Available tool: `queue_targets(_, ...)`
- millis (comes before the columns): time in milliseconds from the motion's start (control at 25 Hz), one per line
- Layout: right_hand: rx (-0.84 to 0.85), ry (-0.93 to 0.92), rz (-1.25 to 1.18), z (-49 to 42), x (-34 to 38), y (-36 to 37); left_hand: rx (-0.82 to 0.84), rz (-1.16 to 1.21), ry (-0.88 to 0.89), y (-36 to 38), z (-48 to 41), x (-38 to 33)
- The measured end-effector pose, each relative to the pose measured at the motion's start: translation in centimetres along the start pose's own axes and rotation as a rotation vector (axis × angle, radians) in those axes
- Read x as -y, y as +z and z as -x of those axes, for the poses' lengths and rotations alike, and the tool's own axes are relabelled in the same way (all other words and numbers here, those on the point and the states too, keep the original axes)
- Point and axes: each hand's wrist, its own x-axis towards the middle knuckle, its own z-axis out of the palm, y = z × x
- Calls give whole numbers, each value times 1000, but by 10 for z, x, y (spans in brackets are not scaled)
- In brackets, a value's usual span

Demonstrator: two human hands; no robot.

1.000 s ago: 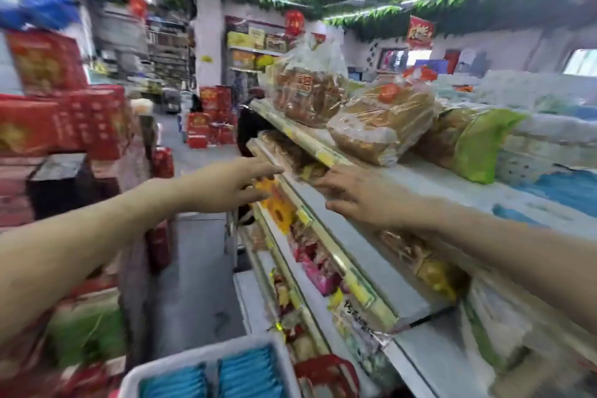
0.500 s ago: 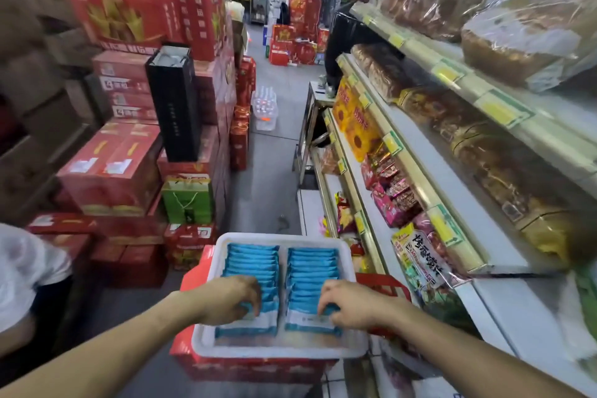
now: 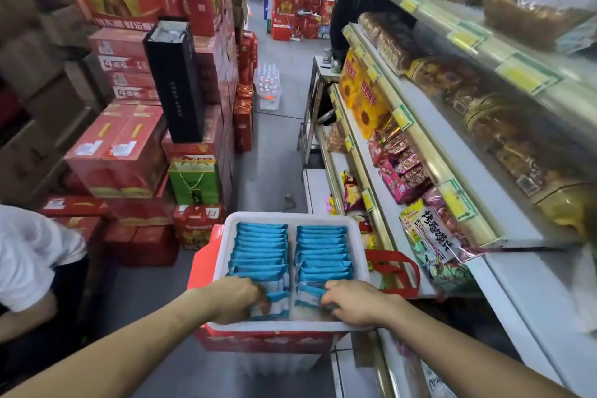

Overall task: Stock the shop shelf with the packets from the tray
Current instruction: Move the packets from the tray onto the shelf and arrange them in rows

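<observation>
A second ago both hands were up at the shelf (image 3: 433, 158); now, as half a second ago, we see them down in the white tray (image 3: 290, 217), at its near end. The left hand (image 3: 239, 299) curls its fingers over the nearest blue packets (image 3: 261, 245) of the left row, and the right hand (image 3: 352, 302) grips the front of the right row. The fingertips are buried among the packets, so we cannot tell how many each hand holds. The wrists cover part of the tray's near rim. The tray sits on a red box (image 3: 265, 341). Around it runs a narrow aisle with a grey floor (image 3: 277, 152), stacked red cartons (image 3: 129, 145) on the left and snack bags (image 3: 403, 171) on the shelf to the right. A person's white sleeve (image 3: 29, 252) is cut off at the left edge.
</observation>
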Motion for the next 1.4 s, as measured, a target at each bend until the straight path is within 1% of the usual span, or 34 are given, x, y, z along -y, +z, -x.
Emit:
queue_targets(160,-57,35,-55,12,7,-16,-79,-2,-24,-17,-2,0)
queue_targets(240,-106,59,-85,28,5,-41,-109,4,0,-51,-5,4)
queue_targets(320,-173,89,-109,56,1,-84,-134,53,51,-106,-10,4)
queue_targets(440,-323,138,-162,116,-14,-160,-198,69,192,-216,-19,-11)
queue_targets(560,-483,210,-170,197,-29,-226,-271,58,344,-311,-25,-46)
queue_targets(680,-628,329,-199,290,-29,-273,-325,78,499,-387,-33,-103)
queue_targets(760,-720,384,-232,356,-22,-286,-331,104,636,-424,-42,-158)
queue_targets(880,-846,469,-267,438,-14,-278,-351,133,803,-458,-58,-240)
queue_targets(1000,-945,558,-283,515,-14,-251,-293,139,909,-473,-76,-323)
queue_targets(1080,-970,625,-313,565,-14,-227,-259,149,953,-477,-86,-375)
queue_targets(1160,-989,693,-357,613,-12,-204,-259,151,984,-481,-93,-418)
queue_targets(1320,-1080,874,-423,702,-23,-156,-242,129,1035,-483,-105,-486)
queue_targets(1400,-1102,988,-397,734,-39,-129,-247,118,1064,-482,-110,-513)
